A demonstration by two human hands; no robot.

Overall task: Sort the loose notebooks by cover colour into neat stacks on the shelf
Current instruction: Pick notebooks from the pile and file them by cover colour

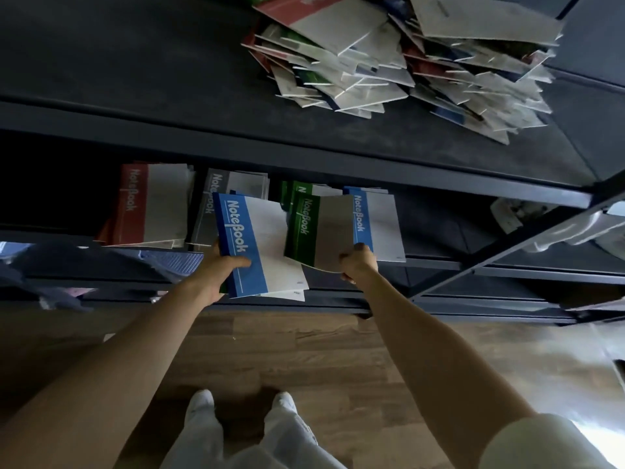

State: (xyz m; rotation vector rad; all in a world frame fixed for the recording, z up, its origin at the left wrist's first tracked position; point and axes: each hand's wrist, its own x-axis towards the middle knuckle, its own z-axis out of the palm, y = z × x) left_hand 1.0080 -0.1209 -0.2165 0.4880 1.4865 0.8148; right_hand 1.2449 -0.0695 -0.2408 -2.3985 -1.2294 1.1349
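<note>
though four stacks already sit on the lower shelf [439, 265], from left to right a red stack [152, 204], grey stack [233, 184], green stack [301, 187] and blue stack [382, 225], the job looks well short of done. a big pile [399, 59] lies jumbled on the top shelf [135, 62], far right, with red, green and blue covers mixed.

the left hand [216, 269] grips a bundle of blue notebooks [257, 245] by the near left edge, in front of the grey stack. the right hand [358, 262] pinches the near corner of a green notebook [321, 228], tilted over the green stack and just beside the blue one. the green one likely lands first. the blue bundle must then cross right, past it.

the top shelf's front rail [304, 154] overhangs the stacks, so reach is low. a slanted brace [507, 252] crosses at the right, and a dark cloth [101, 262] lies on the left near the red stack.
</note>
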